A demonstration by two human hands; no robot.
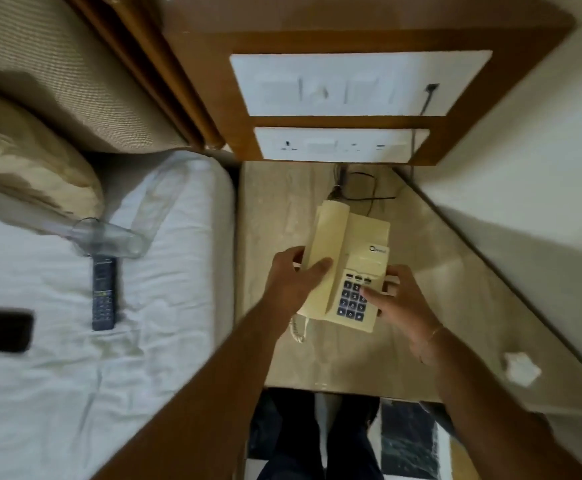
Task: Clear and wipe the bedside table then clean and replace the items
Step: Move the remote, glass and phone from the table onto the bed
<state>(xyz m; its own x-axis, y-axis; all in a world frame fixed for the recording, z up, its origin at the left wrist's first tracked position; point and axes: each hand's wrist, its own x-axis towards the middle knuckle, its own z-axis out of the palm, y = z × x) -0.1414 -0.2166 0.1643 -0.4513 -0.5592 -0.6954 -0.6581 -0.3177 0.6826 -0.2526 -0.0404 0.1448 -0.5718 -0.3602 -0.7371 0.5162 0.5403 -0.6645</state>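
Observation:
A cream corded telephone [355, 251] with a dark keypad rests on the beige bedside table [275, 209], handset on its cradle. My left hand [293, 278] grips the handset side of the telephone. My right hand [400, 306] holds its right edge, thumb across the keypad. A crumpled white tissue [521, 368] lies at the table's right front. On the bed [165, 306] to the left lie a clear drinking glass [109, 240] on its side, a dark remote control [103, 292] and a black flat object [0, 330].
White switch and socket panels [341, 143] sit on the wooden board behind the table, with black cables [362, 188] trailing down to the tabletop's back. A pillow [23, 168] lies at the bed's head. A wall runs along the table's right. My legs stand below the table's front edge.

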